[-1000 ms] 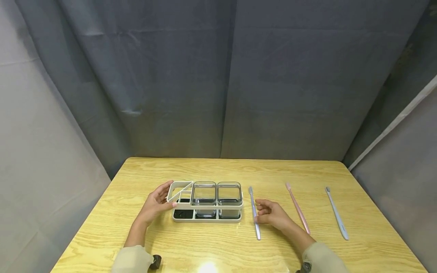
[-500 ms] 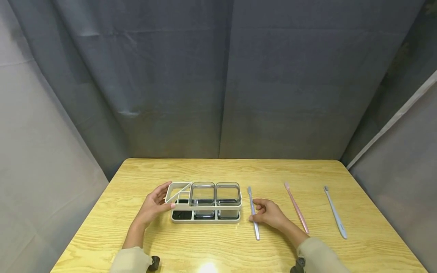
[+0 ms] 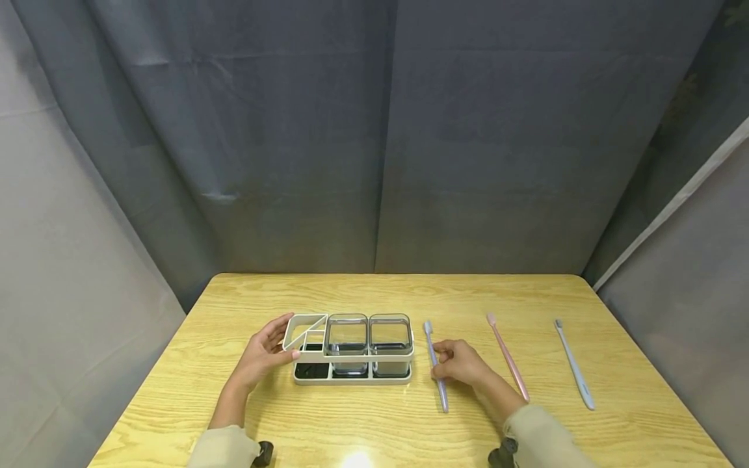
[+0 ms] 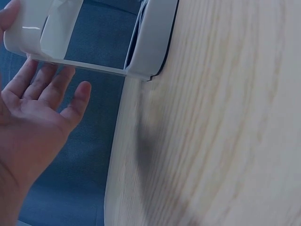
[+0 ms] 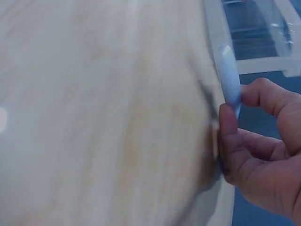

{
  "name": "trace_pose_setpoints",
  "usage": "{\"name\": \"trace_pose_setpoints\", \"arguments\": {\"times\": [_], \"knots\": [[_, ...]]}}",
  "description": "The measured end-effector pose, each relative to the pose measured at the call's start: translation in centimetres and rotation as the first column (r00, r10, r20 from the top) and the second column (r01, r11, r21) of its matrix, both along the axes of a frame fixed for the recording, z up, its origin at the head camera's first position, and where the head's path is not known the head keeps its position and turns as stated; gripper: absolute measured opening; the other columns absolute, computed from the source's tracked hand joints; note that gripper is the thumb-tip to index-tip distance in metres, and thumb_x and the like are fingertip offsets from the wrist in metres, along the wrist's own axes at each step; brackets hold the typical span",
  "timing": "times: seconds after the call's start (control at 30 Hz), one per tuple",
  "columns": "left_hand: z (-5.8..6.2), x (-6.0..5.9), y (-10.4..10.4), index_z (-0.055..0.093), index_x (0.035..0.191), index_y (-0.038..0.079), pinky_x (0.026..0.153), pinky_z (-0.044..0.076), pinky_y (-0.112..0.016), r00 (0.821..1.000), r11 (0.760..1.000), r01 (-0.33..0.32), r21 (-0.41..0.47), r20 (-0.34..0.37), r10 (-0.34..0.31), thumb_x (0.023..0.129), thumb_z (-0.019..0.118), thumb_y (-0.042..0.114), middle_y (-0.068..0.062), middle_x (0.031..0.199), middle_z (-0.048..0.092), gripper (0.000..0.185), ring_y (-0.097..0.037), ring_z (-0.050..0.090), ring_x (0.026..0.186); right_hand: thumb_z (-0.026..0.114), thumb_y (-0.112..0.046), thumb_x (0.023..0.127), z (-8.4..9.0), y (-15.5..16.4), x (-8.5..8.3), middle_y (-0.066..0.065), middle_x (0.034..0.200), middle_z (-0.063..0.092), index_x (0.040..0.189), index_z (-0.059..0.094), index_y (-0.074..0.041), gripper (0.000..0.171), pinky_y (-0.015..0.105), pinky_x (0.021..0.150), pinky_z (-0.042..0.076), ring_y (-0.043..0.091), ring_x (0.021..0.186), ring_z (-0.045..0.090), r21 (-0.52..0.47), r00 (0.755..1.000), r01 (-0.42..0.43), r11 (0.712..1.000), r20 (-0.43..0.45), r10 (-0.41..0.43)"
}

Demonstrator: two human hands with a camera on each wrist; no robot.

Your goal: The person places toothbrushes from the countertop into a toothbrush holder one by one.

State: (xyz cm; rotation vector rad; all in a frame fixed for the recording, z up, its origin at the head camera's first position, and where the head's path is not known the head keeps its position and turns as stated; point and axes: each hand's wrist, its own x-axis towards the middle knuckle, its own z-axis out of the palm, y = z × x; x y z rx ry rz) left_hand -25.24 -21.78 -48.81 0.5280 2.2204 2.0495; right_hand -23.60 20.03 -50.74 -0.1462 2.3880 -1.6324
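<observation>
A: Right hand (image 3: 462, 362) is pinching the blue toothbrush (image 3: 435, 374) between thumb and fingers, and it's lying flat on the counter (image 3: 374, 422) just right of the holder.

B: And the left hand (image 3: 261, 352), fingers relaxed and spread, is resting against the left end of the white toothbrush holder (image 3: 351, 348), where two clear cups (image 3: 370, 335) are sitting.

A: Farther right, a pink toothbrush (image 3: 508, 364) and a grey toothbrush (image 3: 575, 365) are lying well apart.

Pale beige long sleeves (image 3: 225, 443), bare hands, small black wrist-mounted cams (image 3: 264, 450) w/ straps.
</observation>
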Motion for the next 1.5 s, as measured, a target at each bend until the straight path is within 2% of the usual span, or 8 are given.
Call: {"name": "trace_pose_setpoints", "arguments": {"times": [0.2,0.43,0.6,0.87,1.0,1.13,1.4,1.5], "knots": [[0.1,0.0,0.0,0.038,0.140,0.005,0.102,0.024,-0.055,1.000,1.000,-0.010,-0.005,0.010,0.010,0.075,0.075,0.000,-0.022,0.137,0.041,0.075,-0.042,0.034,0.126,0.063,0.003,0.073,-0.1,0.9,-0.2,0.014,0.083,0.057,0.127,0.041,0.016,0.060,0.034,0.067,0.051,0.022,0.071,0.055,-0.068,0.998,-0.061,0.996,0.023,0.063],[0.0,0.0,-0.1,0.038,0.140,0.006,0.103,0.024,-0.055,1.000,1.000,-0.015,-0.003,0.008,0.015,0.075,0.075,0.001,-0.020,0.138,0.041,0.075,-0.042,0.034,0.127,0.060,0.008,0.077,-0.8,1.2,0.1,0.026,0.092,0.055,0.135,0.038,0.006,0.062,0.026,0.063,0.048,0.021,0.071,0.055,-0.257,0.999,-0.025,0.966,0.023,0.032],[-0.1,-0.2,-0.2,0.035,0.141,0.003,0.103,0.025,-0.052,1.000,1.000,0.004,0.013,0.005,-0.004,0.077,0.072,-0.003,-0.021,0.139,0.039,0.074,-0.043,0.032,0.127,0.061,0.010,0.080,-0.9,1.0,0.3,0.028,0.093,0.052,0.135,0.037,0.006,0.061,0.026,0.065,0.048,0.020,0.074,0.054,-0.318,1.000,-0.028,0.948,-0.012,0.026],[-0.1,-0.2,-0.1,0.035,0.140,0.000,0.096,0.037,-0.025,1.000,1.000,0.011,0.020,-0.027,-0.011,0.076,0.074,-0.001,-0.023,0.139,0.038,0.075,-0.038,0.036,0.126,0.061,0.009,0.080,0.0,0.4,0.9,0.025,0.094,0.051,0.136,0.032,0.005,0.063,0.029,0.071,0.049,0.023,0.077,0.054,-0.323,1.000,-0.005,0.946,-0.022,-0.002],[-0.1,-0.2,-0.1,0.034,0.140,-0.003,0.097,0.036,-0.027,0.999,0.999,0.017,0.031,-0.032,-0.016,0.076,0.073,-0.003,-0.024,0.141,0.035,0.075,-0.039,0.032,0.128,0.061,0.008,0.080,0.6,0.0,1.2,0.024,0.095,0.051,0.137,0.028,0.004,0.065,0.030,0.072,0.050,0.023,0.079,0.054,-0.326,1.000,0.008,0.945,-0.012,-0.013],[-0.1,-0.1,-0.1,0.031,0.141,-0.005,0.100,0.031,-0.031,0.998,0.997,0.044,0.065,-0.038,-0.042,0.076,0.072,-0.005,-0.024,0.145,0.028,0.077,-0.037,0.024,0.132,0.061,0.007,0.080,1.1,-0.2,1.4,0.021,0.093,0.052,0.134,0.031,0.005,0.062,0.029,0.072,0.049,0.023,0.079,0.054,-0.320,1.000,0.009,0.947,-0.023,-0.017],[0.0,-0.3,0.0,0.033,0.140,-0.004,0.096,0.037,-0.028,0.999,0.993,0.045,0.109,-0.026,-0.042,0.075,0.071,-0.009,-0.026,0.141,0.033,0.075,-0.042,0.028,0.129,0.063,0.006,0.079,2.5,-0.7,1.6,0.016,0.091,0.049,0.129,0.038,0.007,0.056,0.029,0.074,0.049,0.020,0.079,0.053,-0.360,0.998,0.000,0.933,-0.065,-0.025],[0.0,-0.3,0.0,0.034,0.140,-0.003,0.096,0.037,-0.026,0.999,0.995,0.036,0.095,-0.016,-0.035,0.075,0.072,-0.007,-0.025,0.140,0.035,0.076,-0.042,0.029,0.129,0.063,0.004,0.081,3.1,-1.0,1.7,0.017,0.092,0.049,0.128,0.040,0.006,0.053,0.029,0.074,0.048,0.021,0.079,0.052,-0.357,0.996,0.013,0.934,-0.073,-0.041]]}}
